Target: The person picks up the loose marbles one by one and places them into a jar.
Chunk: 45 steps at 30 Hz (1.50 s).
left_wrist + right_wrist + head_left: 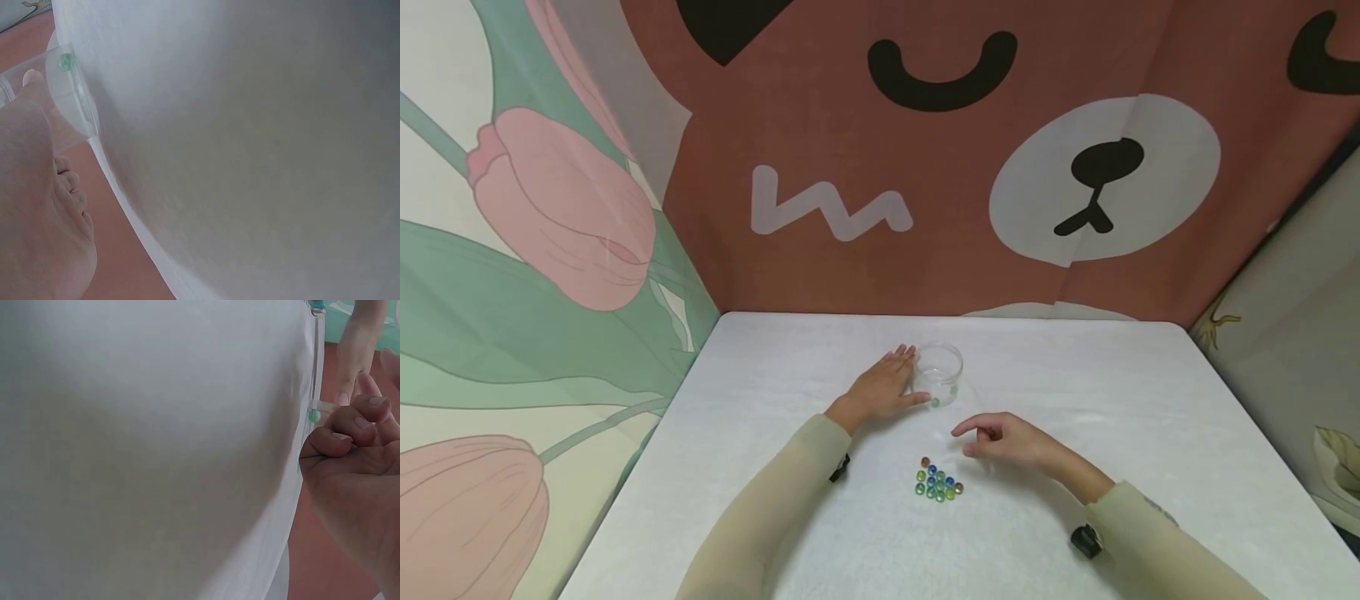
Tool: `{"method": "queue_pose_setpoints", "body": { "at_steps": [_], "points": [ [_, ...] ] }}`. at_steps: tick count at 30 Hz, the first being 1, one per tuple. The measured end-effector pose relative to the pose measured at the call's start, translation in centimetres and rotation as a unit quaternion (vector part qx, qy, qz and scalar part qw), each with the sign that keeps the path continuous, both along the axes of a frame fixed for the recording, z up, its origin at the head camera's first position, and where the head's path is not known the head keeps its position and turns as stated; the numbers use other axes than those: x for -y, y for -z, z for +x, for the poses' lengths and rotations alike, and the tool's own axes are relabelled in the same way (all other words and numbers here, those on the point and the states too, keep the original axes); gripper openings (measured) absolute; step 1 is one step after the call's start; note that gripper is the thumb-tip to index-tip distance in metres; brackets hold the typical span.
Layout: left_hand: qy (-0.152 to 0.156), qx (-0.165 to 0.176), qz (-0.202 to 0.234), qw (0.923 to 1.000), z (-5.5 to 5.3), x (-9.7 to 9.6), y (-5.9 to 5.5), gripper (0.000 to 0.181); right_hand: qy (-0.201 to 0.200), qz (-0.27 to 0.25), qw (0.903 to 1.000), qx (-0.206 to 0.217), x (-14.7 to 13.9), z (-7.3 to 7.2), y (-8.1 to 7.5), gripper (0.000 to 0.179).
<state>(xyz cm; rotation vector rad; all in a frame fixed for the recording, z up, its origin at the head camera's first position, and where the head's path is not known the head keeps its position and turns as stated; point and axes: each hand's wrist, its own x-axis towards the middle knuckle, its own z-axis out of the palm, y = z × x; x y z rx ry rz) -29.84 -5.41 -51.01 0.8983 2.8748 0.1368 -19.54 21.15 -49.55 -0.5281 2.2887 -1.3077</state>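
A clear round cup [938,375] stands on the white table, with a green marble [936,402] low at its front side. My left hand [880,387] lies against the cup's left side, fingers straight toward the back and thumb across the front. In the left wrist view the thumb overlaps the cup wall [53,119], near a green marble [67,61]. My right hand [1011,442] hovers nearer to me, right of the cup. Its index finger reaches out, the others curl loosely, and no object shows in it. Several coloured marbles [940,488] lie grouped below and left of it.
The white tabletop [760,358] meets a brown cloth [820,275] with a bear print at its back edge. A tulip-patterned cloth [557,208] hangs on the left and a pale cloth [1292,333] on the right. Black straps [1085,541] sit at the wrists.
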Motion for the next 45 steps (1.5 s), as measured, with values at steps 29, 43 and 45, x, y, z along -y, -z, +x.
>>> {"method": "queue_pose_setpoints", "body": {
  "at_steps": [29, 43, 45],
  "points": [
    [0.002, -0.004, -0.004, 1.0000, 0.1, -0.1, 0.0, 0.092, -0.095, 0.090, 0.9883, -0.078, 0.8, 1.5, 0.6, 0.034],
    [0.012, -0.009, 0.007, 0.9999, 0.3, 0.1, -0.1, 0.092, -0.105, 0.090, 0.9861, -0.092, 1.0, 1.9, 0.8, 0.035],
    [0.013, -0.007, 0.013, 0.9998, 0.3, 0.1, -0.1, 0.091, -0.102, 0.092, 0.9862, -0.092, 1.1, 1.9, 0.9, 0.034]
  ]
}}
